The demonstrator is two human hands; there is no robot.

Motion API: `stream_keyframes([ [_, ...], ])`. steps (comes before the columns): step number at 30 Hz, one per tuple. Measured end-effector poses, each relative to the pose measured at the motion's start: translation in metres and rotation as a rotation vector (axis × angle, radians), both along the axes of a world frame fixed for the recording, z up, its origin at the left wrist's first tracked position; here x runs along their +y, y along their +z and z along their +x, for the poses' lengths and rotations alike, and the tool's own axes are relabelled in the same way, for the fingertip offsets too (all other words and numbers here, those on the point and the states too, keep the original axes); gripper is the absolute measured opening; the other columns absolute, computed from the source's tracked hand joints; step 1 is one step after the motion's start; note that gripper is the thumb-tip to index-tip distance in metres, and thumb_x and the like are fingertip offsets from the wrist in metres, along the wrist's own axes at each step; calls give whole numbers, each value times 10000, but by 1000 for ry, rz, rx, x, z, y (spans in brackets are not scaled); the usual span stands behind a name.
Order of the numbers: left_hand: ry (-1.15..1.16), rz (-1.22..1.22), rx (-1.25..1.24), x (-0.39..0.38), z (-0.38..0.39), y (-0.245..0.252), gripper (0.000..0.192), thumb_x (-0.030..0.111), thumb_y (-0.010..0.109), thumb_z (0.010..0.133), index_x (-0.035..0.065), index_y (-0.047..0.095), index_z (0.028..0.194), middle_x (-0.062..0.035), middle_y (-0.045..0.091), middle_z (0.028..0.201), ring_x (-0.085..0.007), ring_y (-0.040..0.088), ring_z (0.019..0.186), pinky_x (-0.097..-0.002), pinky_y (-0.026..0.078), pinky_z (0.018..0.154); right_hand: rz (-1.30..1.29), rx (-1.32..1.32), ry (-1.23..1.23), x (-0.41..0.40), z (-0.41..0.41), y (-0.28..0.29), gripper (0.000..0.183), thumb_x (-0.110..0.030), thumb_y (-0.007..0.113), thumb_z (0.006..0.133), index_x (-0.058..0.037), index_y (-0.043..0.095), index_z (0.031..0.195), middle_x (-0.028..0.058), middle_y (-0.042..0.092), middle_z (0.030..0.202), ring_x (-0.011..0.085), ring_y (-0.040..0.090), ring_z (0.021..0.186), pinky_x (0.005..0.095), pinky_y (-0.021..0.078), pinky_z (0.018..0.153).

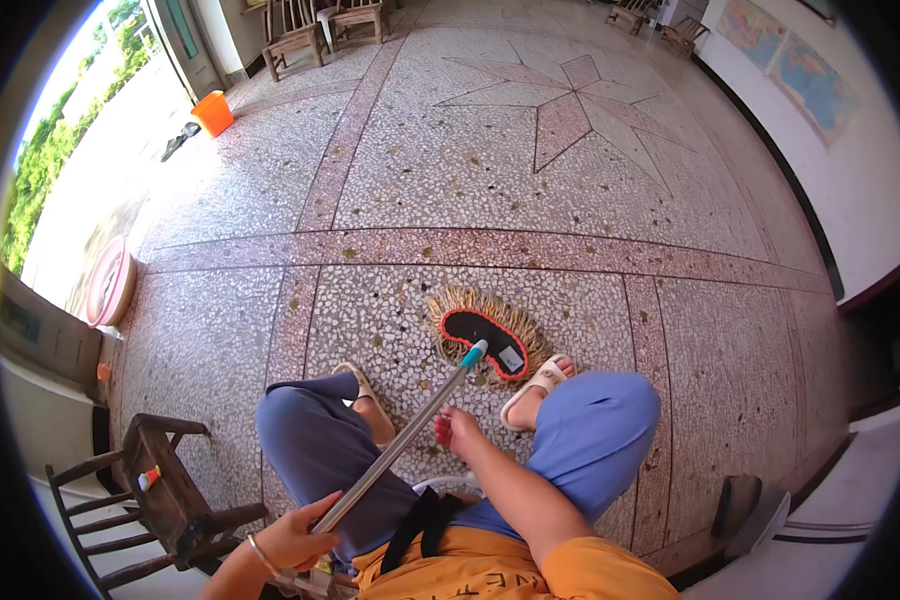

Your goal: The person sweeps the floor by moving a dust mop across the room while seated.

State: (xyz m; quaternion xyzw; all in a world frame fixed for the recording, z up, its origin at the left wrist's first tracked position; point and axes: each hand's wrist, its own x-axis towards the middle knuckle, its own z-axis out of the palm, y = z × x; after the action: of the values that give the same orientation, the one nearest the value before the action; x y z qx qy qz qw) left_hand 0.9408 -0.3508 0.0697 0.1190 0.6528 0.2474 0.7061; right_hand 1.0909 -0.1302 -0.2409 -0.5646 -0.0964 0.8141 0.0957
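My left hand (298, 534), with a bangle at its wrist, grips the metal pole (397, 444) of a mop near its lower end in the picture. The pole slants up and right to a teal joint on the mop head (487, 334). That head is kidney-shaped and black with a red edge, fringed by tan yarn, and lies on the floor by the toes of my right sandal (536, 390). My right hand (459, 433) hovers just right of the pole, apart from it, fingers curled in with nothing visible in them.
Small dark bits dot the terrazzo floor (420, 172). A wooden chair (161, 487) bearing a small bottle (150, 478) stands at lower left. Along the bright doorway are a pink basin (127, 289) and an orange bin (212, 114). More wooden chairs (292, 37) line the back.
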Motion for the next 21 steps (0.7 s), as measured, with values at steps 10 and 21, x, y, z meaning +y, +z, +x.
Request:
stream_keyframes([
  [10, -267, 59, 4, 86, 2, -22, 723, 41, 526, 833, 127, 117, 1423, -43, 464, 626, -114, 445, 385, -256, 361, 351, -88, -32, -34, -12, 26, -27, 189, -235, 512, 839, -83, 542, 731, 39, 562, 607, 182, 556, 519, 318, 478, 444],
  [21, -391, 227, 85, 188, 65, -80, 714, 85, 509, 818, 135, 130, 1420, -27, 487, 565, -128, 479, 370, -260, 378, 334, -111, 175, -571, 50, 31, 0, 389, -473, 356, 915, -97, 449, 892, 68, 546, 653, 179, 501, 494, 308, 398, 413],
])
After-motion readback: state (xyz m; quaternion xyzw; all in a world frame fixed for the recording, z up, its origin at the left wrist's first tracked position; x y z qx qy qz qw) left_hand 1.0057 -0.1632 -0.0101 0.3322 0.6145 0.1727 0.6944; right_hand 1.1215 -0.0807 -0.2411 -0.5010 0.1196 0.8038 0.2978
